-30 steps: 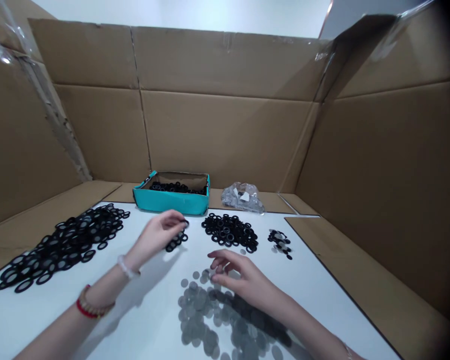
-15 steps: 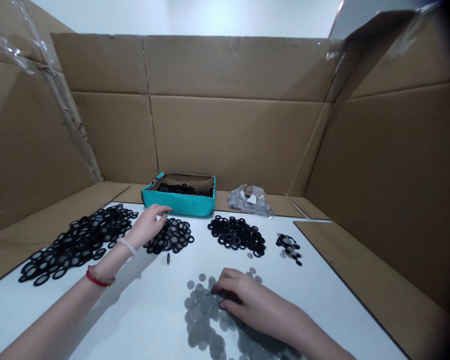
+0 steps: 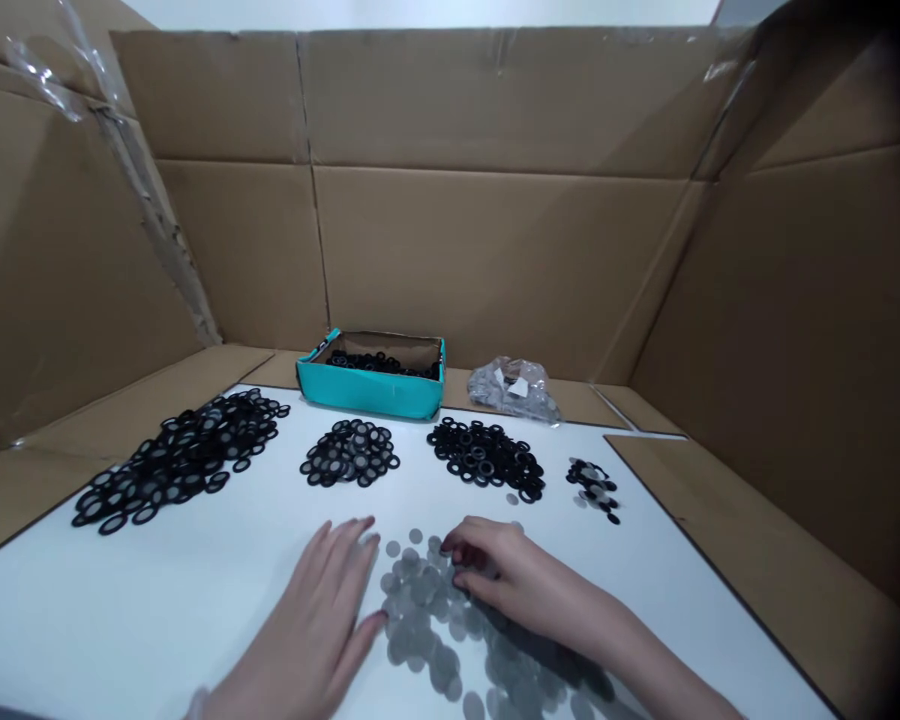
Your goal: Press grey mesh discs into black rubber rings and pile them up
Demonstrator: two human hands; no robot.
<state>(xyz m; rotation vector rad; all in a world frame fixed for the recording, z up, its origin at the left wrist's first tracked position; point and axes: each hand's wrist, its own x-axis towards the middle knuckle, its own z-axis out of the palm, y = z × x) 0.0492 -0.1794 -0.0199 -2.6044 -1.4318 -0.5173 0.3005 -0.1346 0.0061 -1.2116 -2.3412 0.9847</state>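
Note:
My left hand (image 3: 319,610) hovers over or rests on the white board, palm down, fingers stretched and thumb apart. Its thumb tip reaches the left edge of a spread pile of translucent grey discs (image 3: 420,590). My right hand (image 3: 517,575) is at the far right side of these discs, fingers loosely curled, with a gap between thumb and forefinger. The inside of its palm is in shadow, and no disc shows clearly between the fingertips. Behind my hands lies a heap of black rings with grey centres (image 3: 350,453).
Black rings (image 3: 486,458) form another heap; a larger heap of rings (image 3: 184,455) spreads at left. A small mixed cluster (image 3: 594,487) lies right. A teal box (image 3: 371,390) of rings and a clear plastic bag (image 3: 514,390) stand behind. Cardboard walls (image 3: 495,250) enclose the white board (image 3: 217,590).
My left hand has come back from the ring heap to beside the discs, its fingers spreading. The lone ring on edge before that heap no longer shows. My right hand stays at the discs.

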